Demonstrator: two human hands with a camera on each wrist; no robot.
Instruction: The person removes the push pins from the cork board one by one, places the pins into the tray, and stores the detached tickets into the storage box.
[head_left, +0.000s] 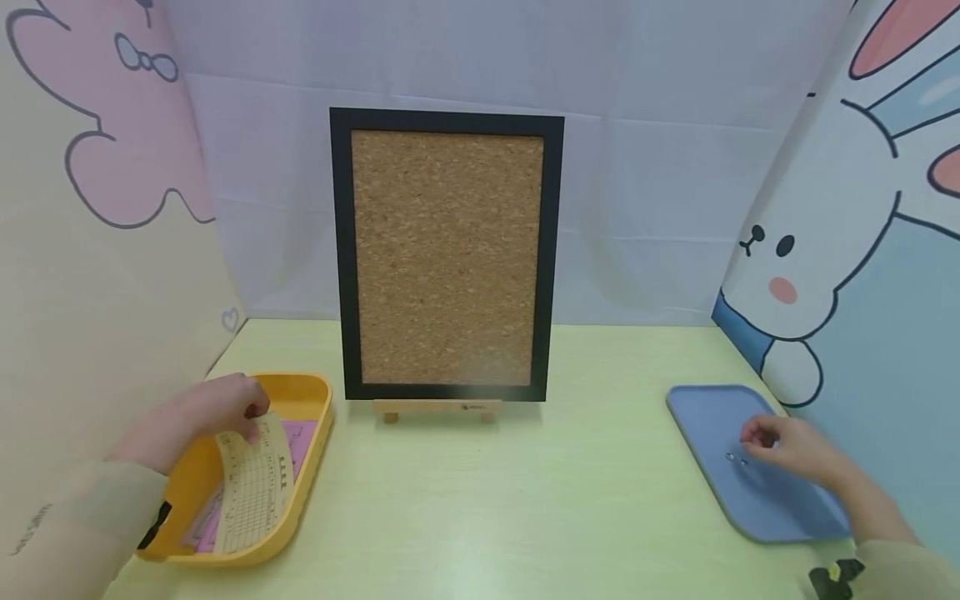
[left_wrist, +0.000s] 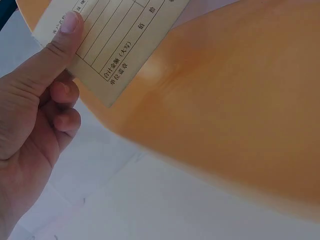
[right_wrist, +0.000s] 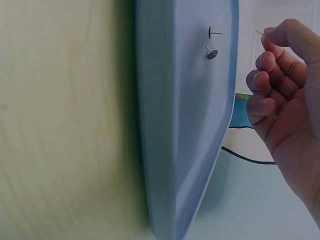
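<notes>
In the head view my left hand (head_left: 213, 410) pinches a cream printed receipt slip (head_left: 258, 492) by its upper edge, over the yellow tray (head_left: 306, 500). The left wrist view shows the thumb lying flat on the slip (left_wrist: 122, 45), fingers behind it. Pink papers (head_left: 302, 437) lie beneath it in the tray. On the right, my right hand (head_left: 795, 450) hovers above the blue tray (head_left: 712, 410). Its thumb and forefinger pinch a thumbtack (right_wrist: 259, 33); only the thin point shows, the head being hidden. Two silver thumbtacks, one upright-looking (right_wrist: 210, 33) and one tilted (right_wrist: 212, 54), lie in that tray.
A black-framed cork board (head_left: 450, 258) stands at the back centre on a small wooden easel (head_left: 438, 407). The pale green table (head_left: 495, 500) stretches between the two trays. Decorated panels close in the left and right sides, and a white cloth hangs behind.
</notes>
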